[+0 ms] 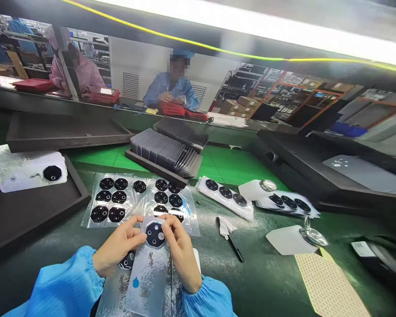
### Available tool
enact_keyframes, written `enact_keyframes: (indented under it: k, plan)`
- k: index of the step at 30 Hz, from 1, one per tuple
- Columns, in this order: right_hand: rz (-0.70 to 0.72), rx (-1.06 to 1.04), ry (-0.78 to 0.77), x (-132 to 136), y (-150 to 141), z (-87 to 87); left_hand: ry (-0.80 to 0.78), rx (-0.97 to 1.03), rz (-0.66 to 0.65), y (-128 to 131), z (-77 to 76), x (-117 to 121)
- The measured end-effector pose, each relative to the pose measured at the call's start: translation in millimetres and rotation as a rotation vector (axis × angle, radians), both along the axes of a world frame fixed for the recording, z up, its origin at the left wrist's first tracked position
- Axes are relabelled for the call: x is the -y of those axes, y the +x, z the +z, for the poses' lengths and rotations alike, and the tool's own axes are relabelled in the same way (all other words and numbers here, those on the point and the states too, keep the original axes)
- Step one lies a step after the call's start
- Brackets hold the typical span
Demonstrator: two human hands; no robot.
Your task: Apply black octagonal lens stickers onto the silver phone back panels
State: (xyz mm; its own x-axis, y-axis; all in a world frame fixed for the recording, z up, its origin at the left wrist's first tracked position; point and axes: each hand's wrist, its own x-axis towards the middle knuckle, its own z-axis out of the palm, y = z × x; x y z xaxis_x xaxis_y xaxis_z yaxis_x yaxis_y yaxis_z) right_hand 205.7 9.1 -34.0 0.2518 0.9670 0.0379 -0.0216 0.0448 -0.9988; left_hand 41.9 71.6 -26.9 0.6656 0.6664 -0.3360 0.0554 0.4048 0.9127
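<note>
**Silvery panel (148,273) held at both upper edges, lower centre of the frame**

A black octagonal disc (155,234) sits at the panel's top end, and a blue mark (135,282) shows lower down; the left hand (117,246) has a narrow grip, thumb and forefinger on the upper left edge; the right hand (182,248) grips the upper right edge just as narrowly, its fingertips touching beside the disc; a similar panel (110,293) lies partly underneath, on the dark green worktop (257,281); clear sheets (89,218) of black discs spread just above the hands; right of centre rests a black-handled tool (236,247) with white cloth; more panels (29,171) are stacked at the left edge; at upper centre sits a person in blue (156,88).
</note>
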Motion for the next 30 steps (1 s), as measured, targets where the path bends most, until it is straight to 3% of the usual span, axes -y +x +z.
enact_keyframes:
  k: [8, 15, 30]
  plan:
    - [0.001, -0.045, -0.029, -1.5, 1.0, -3.5, -0.03, 0.029, 0.002, 1.9, 8.1, 2.4]
    - [0.008, -0.034, -0.024, -1.6, 1.7, -0.5, 0.011, 0.001, 0.002, 0.8, 4.6, 2.1]
    - [-0.019, 0.131, 0.027, 0.7, 1.3, -0.2, 0.045, -0.045, -0.027, 0.9, 9.8, 2.9]
